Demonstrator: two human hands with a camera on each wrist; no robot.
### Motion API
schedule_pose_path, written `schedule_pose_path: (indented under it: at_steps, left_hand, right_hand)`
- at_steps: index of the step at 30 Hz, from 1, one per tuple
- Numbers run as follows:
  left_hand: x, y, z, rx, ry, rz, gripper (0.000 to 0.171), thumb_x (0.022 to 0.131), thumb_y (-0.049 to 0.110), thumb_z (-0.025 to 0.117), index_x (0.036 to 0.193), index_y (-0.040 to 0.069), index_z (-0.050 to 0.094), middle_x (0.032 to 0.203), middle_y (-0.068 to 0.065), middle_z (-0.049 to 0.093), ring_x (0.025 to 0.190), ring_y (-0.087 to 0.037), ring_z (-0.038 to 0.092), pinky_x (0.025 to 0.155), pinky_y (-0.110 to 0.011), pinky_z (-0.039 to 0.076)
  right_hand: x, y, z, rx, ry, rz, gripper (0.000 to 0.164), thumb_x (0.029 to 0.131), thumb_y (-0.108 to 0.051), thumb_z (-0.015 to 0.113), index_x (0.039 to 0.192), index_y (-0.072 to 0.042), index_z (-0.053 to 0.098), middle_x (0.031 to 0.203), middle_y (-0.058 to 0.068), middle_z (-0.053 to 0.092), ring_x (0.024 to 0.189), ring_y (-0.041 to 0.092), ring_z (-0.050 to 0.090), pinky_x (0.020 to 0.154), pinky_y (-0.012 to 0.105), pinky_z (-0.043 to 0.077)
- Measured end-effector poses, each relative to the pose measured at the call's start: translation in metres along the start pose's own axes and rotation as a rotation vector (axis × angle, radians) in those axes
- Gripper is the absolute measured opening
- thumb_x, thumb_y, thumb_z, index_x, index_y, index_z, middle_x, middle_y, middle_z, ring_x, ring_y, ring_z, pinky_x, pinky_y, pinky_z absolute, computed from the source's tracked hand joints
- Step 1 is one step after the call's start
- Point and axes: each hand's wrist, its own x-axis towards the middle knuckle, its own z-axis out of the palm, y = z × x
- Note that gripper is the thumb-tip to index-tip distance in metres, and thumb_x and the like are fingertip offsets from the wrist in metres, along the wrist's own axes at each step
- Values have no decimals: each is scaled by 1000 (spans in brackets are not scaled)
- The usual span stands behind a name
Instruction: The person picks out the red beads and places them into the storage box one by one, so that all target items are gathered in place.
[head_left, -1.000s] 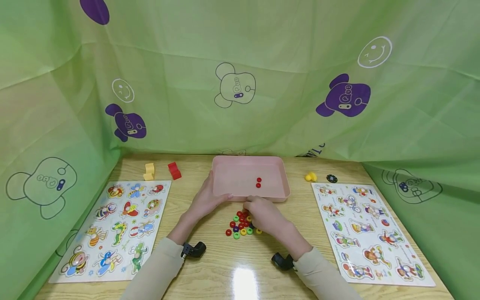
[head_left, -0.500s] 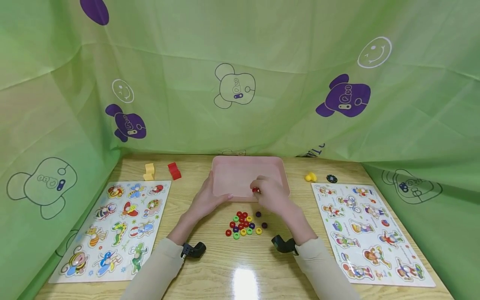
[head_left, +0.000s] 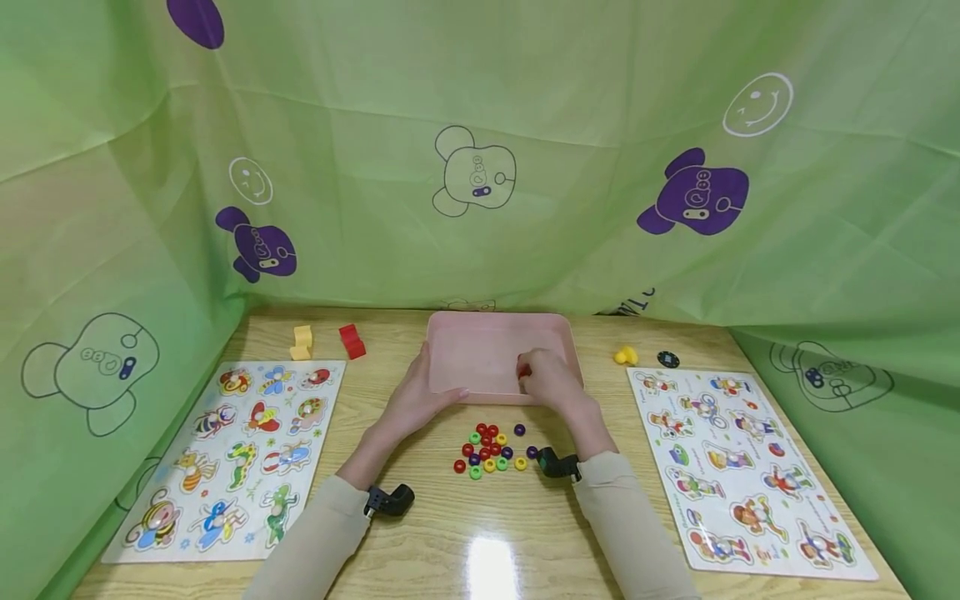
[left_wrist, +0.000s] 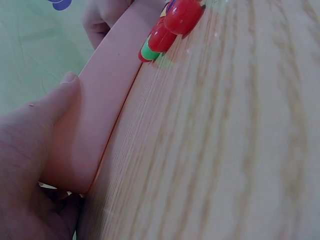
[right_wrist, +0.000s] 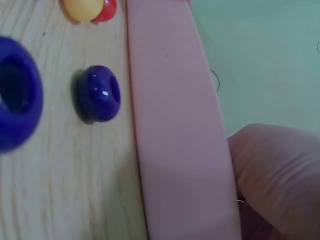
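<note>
A shallow pink tray [head_left: 487, 399] stands at the back middle of the table. My left hand [head_left: 411, 397] grips its front left corner, and the left wrist view shows the thumb [left_wrist: 64, 95] lying along the front wall. Over the tray's right half, my right hand [head_left: 553, 382] reaches inside, fingers bent down and pinching a red bead [head_left: 523, 372]. Those fingertips partly hide the tray floor there. In front of the tray lies a loose group of red, yellow, green and purple ring beads [head_left: 486, 454]. One purple bead [right_wrist: 100, 94] sits close to the front wall in the right wrist view.
Picture puzzle boards lie on both sides, insects on the left board [head_left: 251, 442] and children on the right board [head_left: 738, 467]. Behind them are a yellow block [head_left: 302, 342], a red block [head_left: 352, 341], a small yellow piece [head_left: 626, 356] and a black chip [head_left: 668, 359]. Green cloth surrounds the table.
My right hand has moved from the beads up over the tray's wall with a red bead, then slightly rightward inside it. Purple beads it covered now show. My left hand keeps its hold.
</note>
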Motion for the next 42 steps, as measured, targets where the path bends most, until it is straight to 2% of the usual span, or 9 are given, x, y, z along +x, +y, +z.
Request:
schedule_pose_path:
  at_steps: [4, 7, 10, 14, 22, 26, 32, 37, 42]
  left_hand:
    - [0, 0, 0, 3, -1, 15, 113, 73, 52, 72, 149, 22, -7, 157, -9, 10, 141, -31, 23, 104, -58, 31]
    - [0, 2, -1, 5, -4, 9, 113, 73, 51, 71, 149, 22, -7, 156, -10, 11, 140, -31, 24, 104, -58, 31]
    - [-1, 6, -1, 0, -7, -25, 113, 73, 52, 72, 149, 26, -8, 156, -9, 11, 139, -31, 26, 105, -56, 31]
    - [-2, 8, -1, -3, -9, -63, 113, 72, 53, 72, 148, 28, -7, 157, -7, 10, 139, -30, 27, 106, -56, 31]
    - [0, 6, -1, -10, -7, -30, 112, 72, 51, 73, 149, 28, -7, 156, -7, 14, 137, -28, 32, 104, -54, 34]
    - [0, 6, -1, 14, -4, -42, 113, 72, 52, 72, 148, 30, -8, 156, -6, 13, 137, -28, 30, 104, -54, 33]
    - [0, 5, -1, 14, 7, -10, 112, 72, 51, 73, 148, 31, -6, 154, -8, 18, 135, -27, 34, 103, -53, 35]
    - [-1, 3, -2, 10, 5, 5, 111, 73, 51, 72, 148, 32, -6, 154, -9, 19, 135, -27, 33, 103, -53, 34]
    - [-1, 2, -1, 18, 2, 29, 110, 73, 53, 71, 148, 33, -7, 154, -10, 19, 134, -28, 35, 101, -55, 36]
  right_hand:
    - [0, 0, -3, 18, 28, 3, 12, 77, -1, 62, 80, -9, 70, 83, 2, 64, 79, 17, 55, 73, 30, 47]
    - [-2, -4, -9, 34, 68, -38, 11, 79, -2, 63, 85, -7, 70, 83, 4, 65, 76, 16, 54, 69, 29, 46]
    - [-9, -13, -17, 44, 89, -97, 14, 81, -5, 65, 94, -5, 71, 85, 5, 67, 74, 15, 54, 67, 28, 46]
    - [-25, -29, -22, 4, 70, -180, 18, 82, -7, 67, 99, -7, 71, 87, 2, 66, 75, 12, 55, 68, 26, 48]
    - [-54, -49, -23, -79, 51, -338, 14, 82, -10, 67, 96, -13, 70, 88, -4, 66, 76, 6, 57, 68, 21, 49]
    - [-63, -54, -17, -55, -33, -356, 15, 83, -9, 66, 96, -14, 71, 86, -6, 65, 72, 4, 55, 65, 20, 48]
    - [-65, -56, -1, -79, -120, -349, 9, 84, -11, 64, 80, -17, 67, 70, -11, 57, 60, 5, 46, 56, 19, 40]
    - [-64, -54, 9, -122, -123, -321, 8, 85, -14, 64, 78, -18, 67, 67, -13, 54, 59, 4, 45, 57, 19, 40]
    - [-63, -55, 14, -157, -84, -336, 8, 84, -15, 64, 77, -18, 68, 69, -12, 55, 59, 4, 46, 57, 19, 40]
